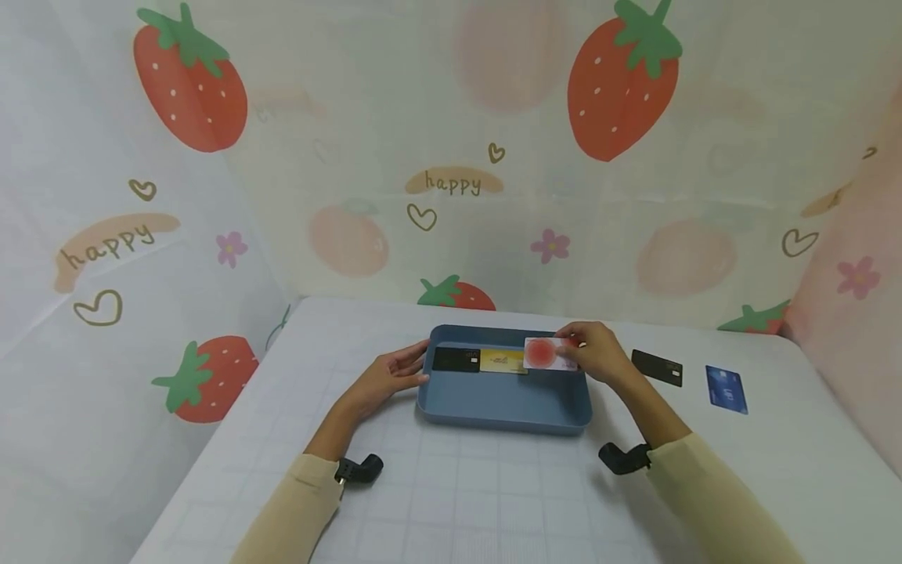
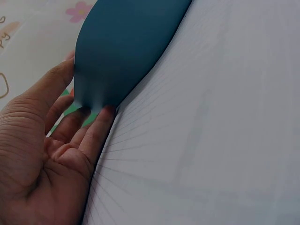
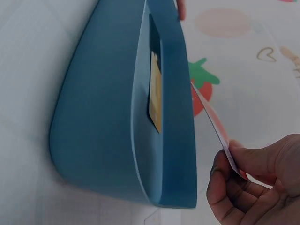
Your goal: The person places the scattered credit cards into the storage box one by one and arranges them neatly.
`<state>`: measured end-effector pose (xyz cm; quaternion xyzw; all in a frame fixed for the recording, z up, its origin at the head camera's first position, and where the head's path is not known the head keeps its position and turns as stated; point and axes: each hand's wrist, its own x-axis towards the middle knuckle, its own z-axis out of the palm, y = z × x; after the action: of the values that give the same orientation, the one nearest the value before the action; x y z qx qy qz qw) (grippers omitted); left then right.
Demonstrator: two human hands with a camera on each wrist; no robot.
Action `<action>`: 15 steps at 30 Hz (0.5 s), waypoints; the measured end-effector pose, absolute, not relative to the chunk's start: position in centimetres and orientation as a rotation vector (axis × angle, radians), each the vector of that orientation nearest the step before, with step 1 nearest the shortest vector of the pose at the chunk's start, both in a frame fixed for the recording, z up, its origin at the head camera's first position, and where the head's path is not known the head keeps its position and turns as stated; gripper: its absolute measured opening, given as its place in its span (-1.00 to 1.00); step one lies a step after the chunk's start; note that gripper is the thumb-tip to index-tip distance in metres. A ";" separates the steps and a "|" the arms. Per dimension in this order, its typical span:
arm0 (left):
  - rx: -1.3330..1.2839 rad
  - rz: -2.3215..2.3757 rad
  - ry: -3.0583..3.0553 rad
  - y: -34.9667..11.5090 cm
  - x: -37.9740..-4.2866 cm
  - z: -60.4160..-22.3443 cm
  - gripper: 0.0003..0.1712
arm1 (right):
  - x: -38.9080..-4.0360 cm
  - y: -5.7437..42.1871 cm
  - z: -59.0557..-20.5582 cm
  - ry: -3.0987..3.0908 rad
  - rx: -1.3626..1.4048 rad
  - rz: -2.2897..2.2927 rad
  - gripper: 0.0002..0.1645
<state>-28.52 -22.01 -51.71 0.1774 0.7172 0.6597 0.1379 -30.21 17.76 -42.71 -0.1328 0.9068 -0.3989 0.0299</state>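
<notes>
My right hand (image 1: 599, 354) pinches a white card (image 1: 543, 353) with a red round print between thumb and fingers, over the right back part of a blue tray (image 1: 493, 406). In the right wrist view this card (image 3: 212, 116) is tilted and above the tray's rim. Inside the tray, a black card (image 1: 454, 359) and a yellow card (image 1: 501, 361) lie side by side along the back. The held card overlaps the yellow one's right end in the head view. At the tray's left end, my left hand (image 1: 383, 382) rests its fingertips (image 2: 107, 112) against the outer wall.
To the right of the tray, another black card (image 1: 658, 368) and a blue card (image 1: 727, 389) with a chip lie on the white table (image 1: 493, 501). A strawberry-print cloth (image 1: 451, 251) hangs behind the table and along both sides.
</notes>
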 end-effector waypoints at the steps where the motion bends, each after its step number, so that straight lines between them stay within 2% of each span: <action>1: 0.509 1.904 2.079 -22.0 -28.4 -51.7 -0.15 | -30.3 17.6 -42.8 2.792 -0.415 -1.229 -0.68; 15: 0.490 1.873 2.120 -22.0 -28.3 -51.3 -0.16 | -31.1 15.8 -43.9 2.804 -0.378 -1.204 -0.75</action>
<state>-28.28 -21.98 -51.35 0.1692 0.7316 0.6464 0.1351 -31.15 15.77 -43.87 -0.1229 0.9114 -0.3913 0.0334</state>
